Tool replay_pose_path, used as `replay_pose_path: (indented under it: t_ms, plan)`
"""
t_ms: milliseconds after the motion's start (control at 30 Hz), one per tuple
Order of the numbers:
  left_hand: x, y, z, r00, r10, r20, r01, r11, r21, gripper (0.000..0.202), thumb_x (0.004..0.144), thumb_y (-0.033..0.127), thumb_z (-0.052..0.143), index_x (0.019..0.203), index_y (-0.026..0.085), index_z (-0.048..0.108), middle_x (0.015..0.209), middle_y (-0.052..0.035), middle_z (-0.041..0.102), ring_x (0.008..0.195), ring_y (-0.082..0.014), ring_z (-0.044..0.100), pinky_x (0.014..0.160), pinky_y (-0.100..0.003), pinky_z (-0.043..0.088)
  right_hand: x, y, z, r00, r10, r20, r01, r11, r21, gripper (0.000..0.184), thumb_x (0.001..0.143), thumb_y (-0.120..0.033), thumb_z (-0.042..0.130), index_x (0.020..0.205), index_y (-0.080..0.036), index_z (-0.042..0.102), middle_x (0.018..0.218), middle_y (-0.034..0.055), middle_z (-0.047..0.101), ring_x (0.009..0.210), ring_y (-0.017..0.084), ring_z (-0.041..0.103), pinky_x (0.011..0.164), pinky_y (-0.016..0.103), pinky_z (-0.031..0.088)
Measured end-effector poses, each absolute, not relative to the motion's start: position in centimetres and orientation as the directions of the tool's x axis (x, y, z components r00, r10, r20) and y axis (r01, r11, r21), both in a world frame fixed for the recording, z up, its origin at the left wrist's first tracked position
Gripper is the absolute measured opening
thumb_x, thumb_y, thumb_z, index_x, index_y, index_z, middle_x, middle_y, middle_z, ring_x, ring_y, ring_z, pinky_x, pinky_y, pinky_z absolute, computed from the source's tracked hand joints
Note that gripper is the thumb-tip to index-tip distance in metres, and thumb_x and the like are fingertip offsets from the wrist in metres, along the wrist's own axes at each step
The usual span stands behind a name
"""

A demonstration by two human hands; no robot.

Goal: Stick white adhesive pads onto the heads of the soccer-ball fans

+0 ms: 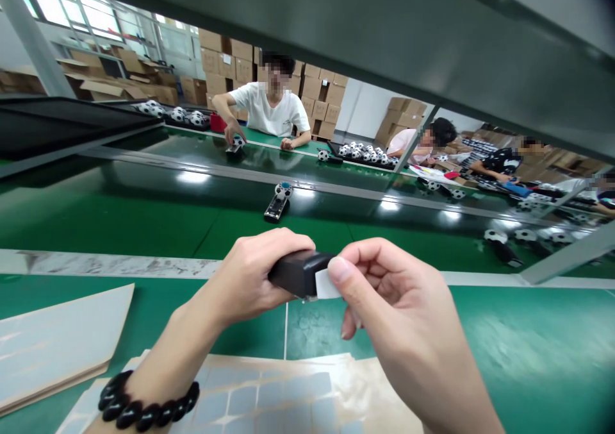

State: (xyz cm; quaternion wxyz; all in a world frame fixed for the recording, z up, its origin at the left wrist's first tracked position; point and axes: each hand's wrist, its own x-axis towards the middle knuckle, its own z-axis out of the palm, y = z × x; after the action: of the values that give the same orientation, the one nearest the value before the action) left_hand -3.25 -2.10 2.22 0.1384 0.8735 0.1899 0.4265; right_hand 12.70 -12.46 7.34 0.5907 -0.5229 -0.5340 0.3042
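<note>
Two things are held: the left hand (245,280) closed around a black rectangular device (298,274), the right hand (398,299) pinching a pale square sticker (327,284) on its end.

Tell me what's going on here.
A person grips a black block in the left hand, while the right hand has its fingers holding a pale pad against the block's end. A sheet of similar pads lies on the green bench below. Beyond, a black base with a small football sits on a belt, and a co-worker across it handles another.
</note>
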Motion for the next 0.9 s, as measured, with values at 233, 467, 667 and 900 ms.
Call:
replay_pose_path:
  t_ms: [233,467,667,900]
  plan:
    - [-3.14,-2.11,2.25,0.55,0.439,0.711,0.226,-0.897,0.38,0.008,0.09,0.019,0.059,0.096,0.02,0.063,0.083,0.0007,0.07,0.07,-0.0113,0.065,0.064,-0.019,0.048,12.59,-12.46,7.27,0.268,0.903,0.335,0.206,0.286,-0.936,0.018,0.084,-0.03,0.072,0.068,-0.024,0.069,0.054,-0.003,0.063,0.042,0.01,0.059,0.037,0.015,0.05]
    - [-3.1,-2.19,2.26,0.545,0.428,0.721,0.244,-0.903,0.353,0.008,0.09,0.017,0.057,0.096,0.019,0.062,0.081,0.0007,0.07,0.069,-0.011,0.065,0.063,-0.019,0.048,12.48,-12.5,7.4,0.263,0.912,0.316,0.158,0.282,-0.946,0.016,0.082,-0.027,0.071,0.067,-0.023,0.069,0.055,-0.0035,0.062,0.04,0.01,0.059,0.035,0.015,0.051]
    - [-3.05,-2.11,2.39,0.541,0.425,0.726,0.244,-0.905,0.348,0.007,0.09,0.018,0.057,0.095,0.019,0.062,0.082,0.0013,0.07,0.069,-0.0106,0.064,0.063,-0.018,0.048,12.09,-12.65,7.39,0.279,0.94,0.199,0.096,0.179,-0.979,0.018,0.086,-0.032,0.071,0.072,-0.022,0.066,0.056,-0.0073,0.054,0.043,0.008,0.059,0.039,0.015,0.052]
    - [-3.04,-2.19,2.48,0.543,0.426,0.724,0.234,-0.904,0.357,0.005,0.09,0.019,0.059,0.094,0.019,0.062,0.081,0.0017,0.07,0.068,-0.0105,0.063,0.062,-0.018,0.047,12.16,-12.87,7.47,0.252,0.952,0.173,0.092,0.154,-0.984,0.02,0.089,-0.034,0.07,0.074,-0.022,0.065,0.058,-0.0096,0.053,0.044,0.005,0.06,0.042,0.011,0.05]
